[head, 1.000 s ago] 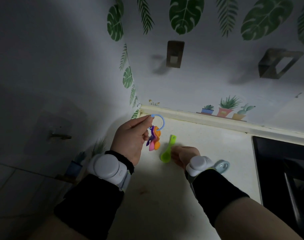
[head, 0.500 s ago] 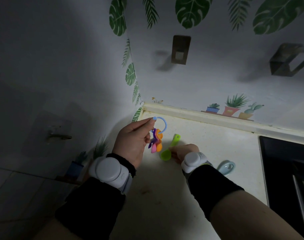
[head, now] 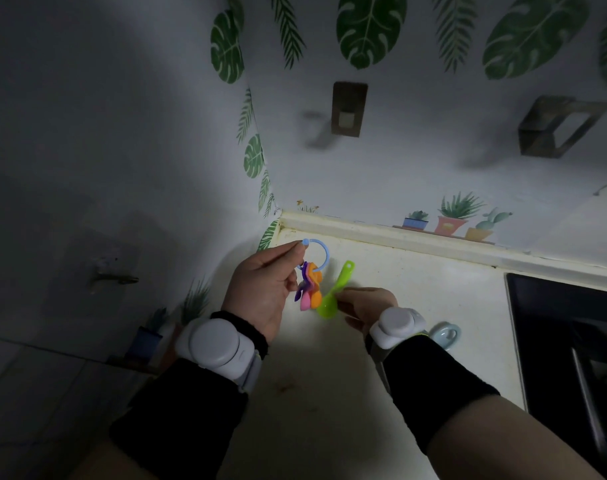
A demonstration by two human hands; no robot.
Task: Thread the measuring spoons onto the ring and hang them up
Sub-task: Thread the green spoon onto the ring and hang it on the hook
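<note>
A light blue ring (head: 318, 252) is pinched at its knobbed end by the left hand (head: 263, 289), above the cream tabletop (head: 416, 282). Purple, pink and orange measuring spoons (head: 309, 288) are hung from it in a bunch. A green measuring spoon (head: 334, 292) is gripped at its bowl by the right hand (head: 366, 304), its holed handle pointed up beside the ring. A pale blue spoon (head: 445, 336) is left on the tabletop behind the right wrist.
</note>
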